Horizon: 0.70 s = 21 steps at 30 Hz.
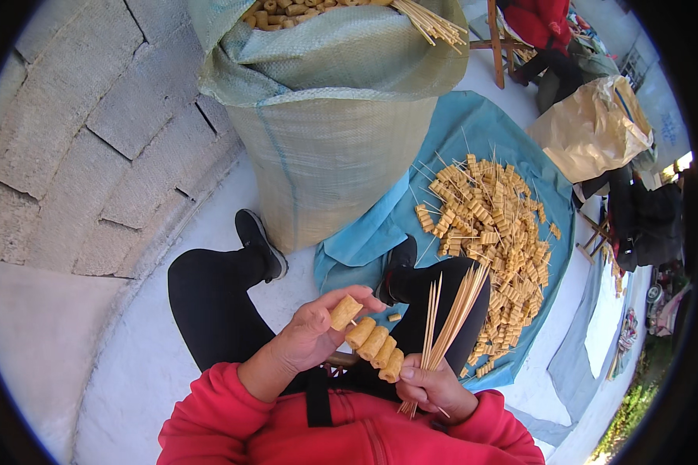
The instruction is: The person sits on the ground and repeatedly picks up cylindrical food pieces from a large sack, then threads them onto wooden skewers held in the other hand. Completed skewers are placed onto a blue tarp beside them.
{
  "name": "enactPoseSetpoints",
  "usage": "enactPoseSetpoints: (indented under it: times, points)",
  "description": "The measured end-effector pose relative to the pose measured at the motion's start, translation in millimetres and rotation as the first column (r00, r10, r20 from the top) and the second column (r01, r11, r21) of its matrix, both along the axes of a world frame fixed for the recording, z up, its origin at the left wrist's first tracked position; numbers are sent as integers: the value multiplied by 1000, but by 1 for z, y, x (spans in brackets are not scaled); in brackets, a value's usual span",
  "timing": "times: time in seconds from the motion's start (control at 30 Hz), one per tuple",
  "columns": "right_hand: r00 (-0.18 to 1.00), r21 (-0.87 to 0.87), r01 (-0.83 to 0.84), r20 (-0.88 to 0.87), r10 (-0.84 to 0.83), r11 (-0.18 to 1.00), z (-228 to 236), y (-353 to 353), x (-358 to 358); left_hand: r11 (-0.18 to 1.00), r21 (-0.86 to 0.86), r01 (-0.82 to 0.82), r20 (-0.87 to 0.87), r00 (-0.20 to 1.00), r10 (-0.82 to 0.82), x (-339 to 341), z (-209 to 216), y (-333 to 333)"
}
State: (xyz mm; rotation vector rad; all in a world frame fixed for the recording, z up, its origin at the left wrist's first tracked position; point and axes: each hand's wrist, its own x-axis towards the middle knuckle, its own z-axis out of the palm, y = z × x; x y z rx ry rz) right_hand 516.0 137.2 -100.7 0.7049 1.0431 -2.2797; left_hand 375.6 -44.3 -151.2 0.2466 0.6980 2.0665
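Head view: my left hand [304, 338] pinched a tan tubular piece [346, 311] near a row of four similar tan tubes [374, 346]; my right hand [442, 392] gripped thin pale wooden sticks [459, 311].

Light, seen from where I stand: daylight, bright and diffuse. Shadows: soft, on the pale whitish floor [155, 372]. Glare: a near-white patch [603, 329] on the ground at right; a small flare at the upper right rim. Darks: matte black trousers [209, 302], folds nearly lost. Focus: tan, hollow, tube-shaped pieces [374, 341] at centre, fairly crisp; far-right background, small and soft. Distortion: wall of rough grey concrete blocks [93, 147], courses bowed; corners black.
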Motion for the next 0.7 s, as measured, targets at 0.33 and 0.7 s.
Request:
enactPoseSetpoints:
  times: [0.33,0.7]
  points:
    - [993,342,90,-99,-60,935,2,-31,4,987,-81,-141,346,924,161,27,4,27]
    - [940,569,215,-340,-11,794,-12,-47,4,951,-101,-293,401,863,308,5,35,41]
